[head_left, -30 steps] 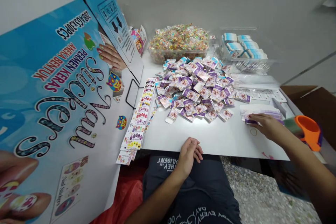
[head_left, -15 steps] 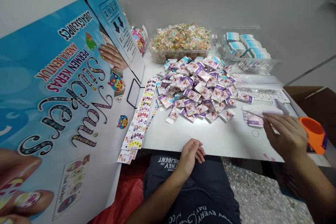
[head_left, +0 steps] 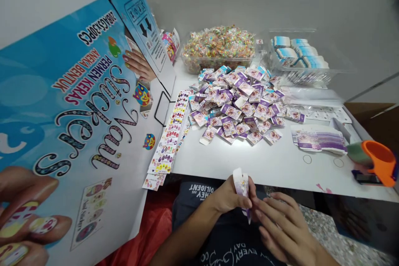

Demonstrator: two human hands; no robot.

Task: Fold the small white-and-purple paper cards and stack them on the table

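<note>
Left hand [head_left: 229,197]: thumb and fingers pinching one small white-purple carton [head_left: 242,185].
Right hand [head_left: 283,224]: fingers extended against the carton's lower right side; can't tell if the tips grip.
Carton position: over the lap, at the table [head_left: 212,160] front edge, end flap up.
Forming, my read: squeeze lightly on the edges, square the panels, then tuck flaps; hard pinching would crease the card.
Blank stack [head_left: 321,139]: flat, right side, rubber bands [head_left: 307,159] just in front.
Carton pile [head_left: 246,106]: mid-table, loose; could slide if bumped.
Obstacles: tall printed box [head_left: 124,183] walls off the left; orange tape dispenser [head_left: 378,158] near right forearm's reach path.
</note>
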